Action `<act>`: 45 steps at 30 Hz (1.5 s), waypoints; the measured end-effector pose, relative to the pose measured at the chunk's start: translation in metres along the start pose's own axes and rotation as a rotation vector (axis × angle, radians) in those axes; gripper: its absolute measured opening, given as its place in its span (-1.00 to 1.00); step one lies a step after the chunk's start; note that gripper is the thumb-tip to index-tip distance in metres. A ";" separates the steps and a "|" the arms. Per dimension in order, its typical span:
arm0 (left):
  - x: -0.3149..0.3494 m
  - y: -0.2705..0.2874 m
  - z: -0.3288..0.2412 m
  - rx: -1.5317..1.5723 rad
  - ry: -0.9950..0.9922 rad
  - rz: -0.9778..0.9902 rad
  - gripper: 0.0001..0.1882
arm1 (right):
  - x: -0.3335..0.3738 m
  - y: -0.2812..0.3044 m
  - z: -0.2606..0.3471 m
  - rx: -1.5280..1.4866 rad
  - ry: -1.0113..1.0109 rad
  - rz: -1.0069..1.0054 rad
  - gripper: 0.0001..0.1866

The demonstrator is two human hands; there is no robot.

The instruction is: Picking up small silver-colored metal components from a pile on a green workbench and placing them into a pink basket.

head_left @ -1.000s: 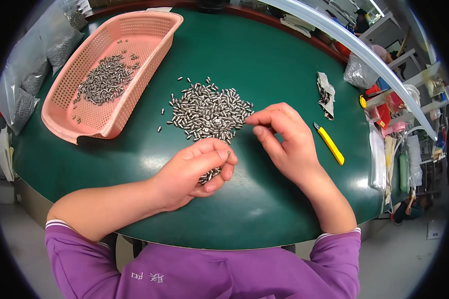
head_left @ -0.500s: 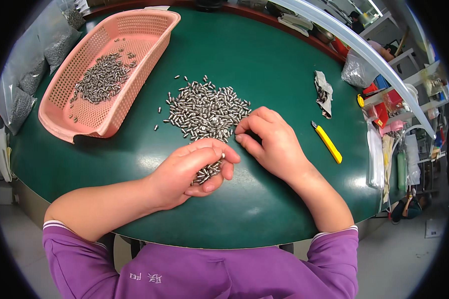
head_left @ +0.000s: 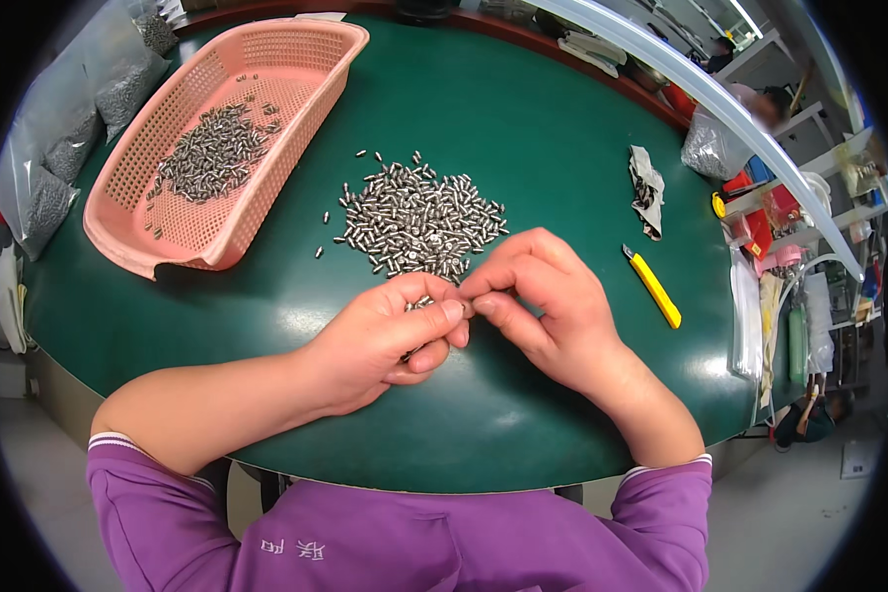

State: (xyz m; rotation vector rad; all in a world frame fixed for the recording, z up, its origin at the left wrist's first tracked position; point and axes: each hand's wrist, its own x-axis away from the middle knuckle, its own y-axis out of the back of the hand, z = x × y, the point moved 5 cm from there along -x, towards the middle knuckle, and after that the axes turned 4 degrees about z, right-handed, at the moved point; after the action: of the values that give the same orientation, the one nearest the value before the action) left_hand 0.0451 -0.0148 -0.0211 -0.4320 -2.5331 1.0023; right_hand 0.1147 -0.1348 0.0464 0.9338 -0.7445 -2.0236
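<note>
Left hand [head_left: 390,340] is curled shut around a bunch of small silver metal pins [head_left: 420,304]; right hand [head_left: 543,301] is pinched against it, fingertips touching. Loose pin pile [head_left: 419,219] is seen just beyond on green table [head_left: 523,128]; pink plastic basket [head_left: 296,128] farther left, yellow cutter [head_left: 653,287] right.

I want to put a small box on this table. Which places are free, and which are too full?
Free green table: the wide patch behind the pile of metal pins, between the pink basket and the crumpled paper. Also the front left, below the basket. Crowded: around the left hand and right hand, and the right rim near the yellow knife.
</note>
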 end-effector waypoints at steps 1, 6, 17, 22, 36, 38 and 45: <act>0.000 0.000 0.000 0.014 -0.002 -0.001 -0.86 | 0.000 0.003 -0.003 -0.003 -0.026 -0.023 -0.87; 0.001 0.001 -0.002 0.057 0.010 -0.021 -0.81 | -0.001 0.005 -0.017 0.014 -0.095 -0.067 -0.86; 0.001 -0.002 -0.004 0.007 0.012 -0.006 -0.71 | 0.001 -0.011 -0.030 0.242 -0.104 0.064 -0.83; 0.001 0.001 -0.002 -0.003 0.014 -0.009 -0.79 | 0.002 -0.012 -0.032 0.279 -0.129 0.096 -0.86; 0.001 -0.001 0.001 -0.011 -0.029 0.011 -0.87 | 0.005 -0.013 -0.010 -0.481 -0.221 0.109 -0.93; 0.000 -0.001 0.000 0.017 -0.034 0.019 -0.87 | 0.004 -0.007 -0.015 -0.421 -0.285 0.070 -0.92; 0.000 0.000 -0.001 0.037 -0.006 0.001 -0.85 | 0.001 0.002 -0.038 -0.031 -0.240 -0.077 -0.85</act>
State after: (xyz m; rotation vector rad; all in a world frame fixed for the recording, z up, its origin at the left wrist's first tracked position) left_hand 0.0461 -0.0142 -0.0207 -0.4208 -2.5154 1.0508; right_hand 0.1458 -0.1435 0.0261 0.7195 -0.8131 -2.2346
